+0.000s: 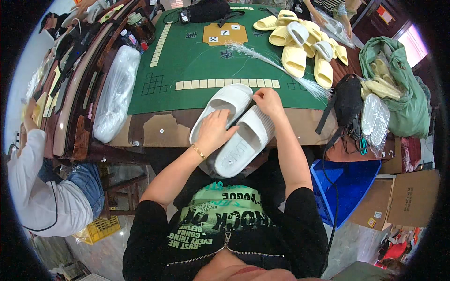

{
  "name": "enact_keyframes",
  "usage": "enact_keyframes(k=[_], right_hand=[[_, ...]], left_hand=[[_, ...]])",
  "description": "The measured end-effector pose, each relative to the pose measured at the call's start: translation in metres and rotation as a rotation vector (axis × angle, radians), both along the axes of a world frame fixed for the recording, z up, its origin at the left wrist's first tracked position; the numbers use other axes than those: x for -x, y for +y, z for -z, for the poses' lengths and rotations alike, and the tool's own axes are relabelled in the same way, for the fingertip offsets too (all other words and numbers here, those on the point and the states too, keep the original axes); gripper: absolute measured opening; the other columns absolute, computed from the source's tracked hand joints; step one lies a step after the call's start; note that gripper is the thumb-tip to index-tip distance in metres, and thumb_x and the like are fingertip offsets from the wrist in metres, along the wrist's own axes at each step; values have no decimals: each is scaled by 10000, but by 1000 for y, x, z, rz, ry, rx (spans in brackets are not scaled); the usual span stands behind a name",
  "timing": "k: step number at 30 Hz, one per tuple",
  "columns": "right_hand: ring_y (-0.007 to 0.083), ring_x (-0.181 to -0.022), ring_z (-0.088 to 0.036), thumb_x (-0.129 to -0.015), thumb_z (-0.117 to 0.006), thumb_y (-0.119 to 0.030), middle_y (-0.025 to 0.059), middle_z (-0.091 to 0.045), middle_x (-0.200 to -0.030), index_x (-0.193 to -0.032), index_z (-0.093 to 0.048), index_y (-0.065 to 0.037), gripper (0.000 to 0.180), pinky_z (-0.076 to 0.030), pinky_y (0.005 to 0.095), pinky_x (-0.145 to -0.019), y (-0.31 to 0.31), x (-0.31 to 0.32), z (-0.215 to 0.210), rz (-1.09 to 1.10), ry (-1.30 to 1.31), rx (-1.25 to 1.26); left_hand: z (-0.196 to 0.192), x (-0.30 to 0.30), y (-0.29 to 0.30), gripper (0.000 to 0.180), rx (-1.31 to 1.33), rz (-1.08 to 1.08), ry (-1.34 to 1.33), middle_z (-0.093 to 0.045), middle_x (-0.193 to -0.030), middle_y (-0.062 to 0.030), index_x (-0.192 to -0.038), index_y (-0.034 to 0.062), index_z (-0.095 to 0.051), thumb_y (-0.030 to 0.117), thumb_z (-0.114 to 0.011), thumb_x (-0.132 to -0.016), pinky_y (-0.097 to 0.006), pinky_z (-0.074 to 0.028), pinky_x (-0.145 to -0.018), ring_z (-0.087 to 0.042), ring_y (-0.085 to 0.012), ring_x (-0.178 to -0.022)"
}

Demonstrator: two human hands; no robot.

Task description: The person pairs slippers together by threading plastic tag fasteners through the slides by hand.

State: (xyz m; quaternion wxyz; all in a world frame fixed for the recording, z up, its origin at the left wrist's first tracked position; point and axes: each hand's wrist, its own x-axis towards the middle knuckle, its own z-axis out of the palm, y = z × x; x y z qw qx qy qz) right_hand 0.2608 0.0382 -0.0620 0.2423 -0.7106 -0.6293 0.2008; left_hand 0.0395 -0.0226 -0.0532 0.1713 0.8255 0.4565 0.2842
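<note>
Your white slippers [240,152] lie side by side, unbagged, at the counter [187,100]; your left hand [214,129] covers one, grip unclear; your right hand [268,100] pinches narrowly. Loose yellow slippers [294,61] likely remain.

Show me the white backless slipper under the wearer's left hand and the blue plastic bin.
White backless slipper [236,95] under the wearer's left hand [215,128]: head view, strap.
Blue plastic bin [351,185]: head view, inner side.

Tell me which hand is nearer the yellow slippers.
Right. The right hand is below-left of the yellow slippers; the left hand is farther left, on a white slipper.
</note>
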Motion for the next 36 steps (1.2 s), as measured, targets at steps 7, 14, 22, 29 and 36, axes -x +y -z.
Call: enact_keyframes(k=[7, 14, 22, 29, 36], right_hand=[[325, -879, -611, -785, -574, -285, 152, -652, -896, -852, -682, -86, 236, -477, 436, -762, 11, 1, 7, -45, -131, 104], [352, -743, -615, -799, -576, -252, 183, -630, -759, -795, -644, -32, 230, -480, 417, -665, 33, 10, -16, 76, 68, -234], [230, -610, -611, -830, -551, -215, 120, -627, -661, -806, -630, -14, 217, -468, 346, -593, 34, 29, -16, 101, 316, -348], [76, -594, -534, -842, -562, -134, 24, -606, -655, -839, -638, -13, 143, -436, 237, -558, 26, 33, -4, -112, 615, -344], [126, -669, -608, -831, -572, -129, 81, -664, -752, -854, -648, -7, 146, -473, 264, -617, 26, 36, 7, -171, 611, -361]], left_hand=[[8, -13, 14, 219, -123, 10, 107, -568, -682, -152, -708, 29, -533, 233, -593, -762, -429, -492, -549, -593, -332, -609], [-2, -23, -2, 314, -1, -185, 136, -605, -635, -190, -633, 17, -560, 289, -568, -790, -439, -492, -518, -607, -341, -562], [1, -13, -9, 336, -91, -111, -48, -557, -547, -113, -626, 56, -540, 322, -628, -811, -378, -442, -447, -560, -296, -489], [-30, -12, 35, 127, -317, -83, -329, -565, -836, -132, -917, 30, -558, 107, -561, -816, -391, -453, -698, -559, -311, -796], [15, -21, 95, 292, 236, 86, -460, -632, -782, -152, -1074, 26, -559, 228, -517, -867, -355, -475, -678, -615, -275, -741]])
